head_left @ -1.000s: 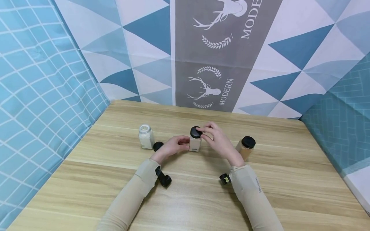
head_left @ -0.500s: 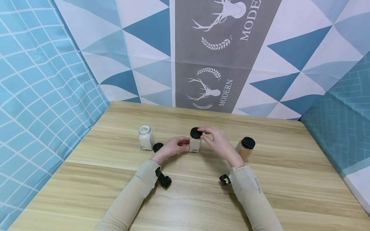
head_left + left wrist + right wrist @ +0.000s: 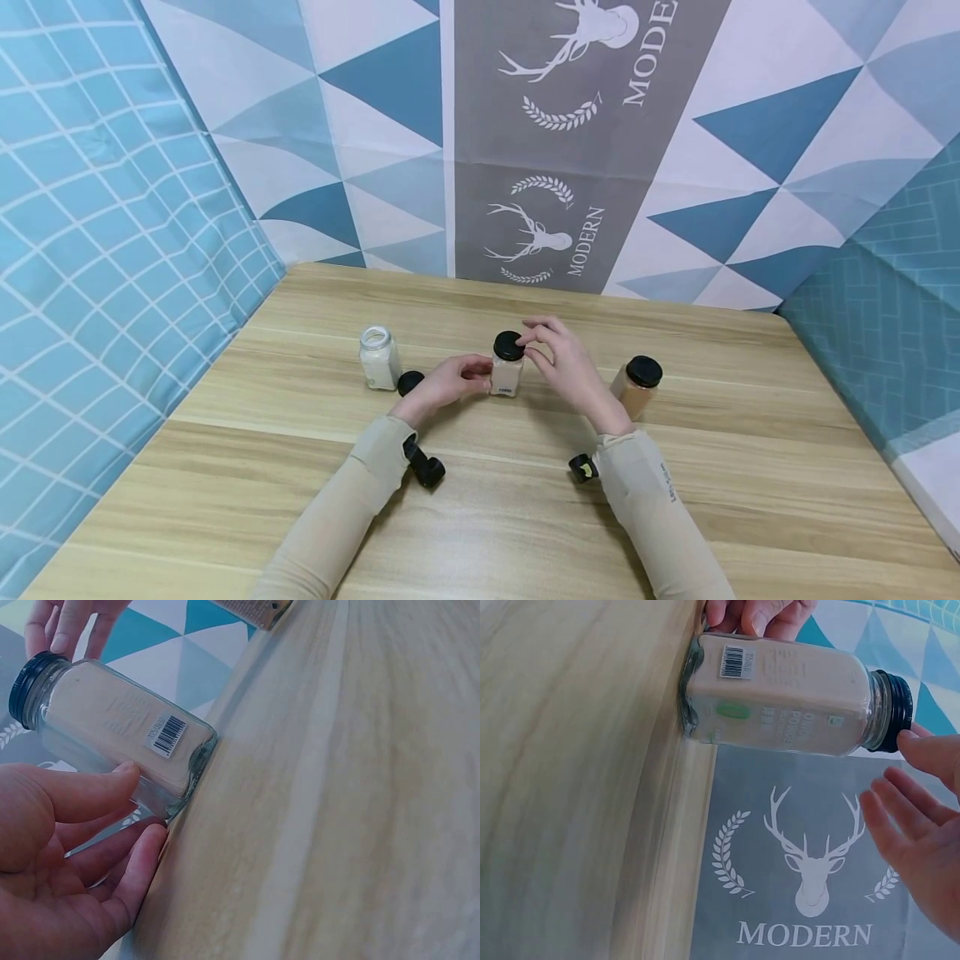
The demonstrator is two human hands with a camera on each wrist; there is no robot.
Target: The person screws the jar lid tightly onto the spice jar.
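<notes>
A square glass spice jar [image 3: 506, 377] of pale beige powder stands upright on the wooden table. My left hand [image 3: 452, 380] holds its lower body, thumb on the near side and the other fingers low by the base, as the left wrist view shows. A black lid [image 3: 897, 712] sits on the jar's neck. My right hand [image 3: 567, 367] has its thumb and forefinger at the rim of this lid, its other fingers apart from the glass. A barcode sticker [image 3: 168, 736] shows on the jar's side.
Left of the hands stands an uncovered glass jar [image 3: 380, 360] of white powder, with a loose black lid [image 3: 410, 382] beside it. A black-lidded jar [image 3: 637, 388] of orange-brown powder is close by my right wrist. Patterned cloth [image 3: 525, 150] hangs behind the table.
My right fingers have shifted on the lid, the forefinger moving from its top back to the right edge. The left hand and the jar have stayed in place.
</notes>
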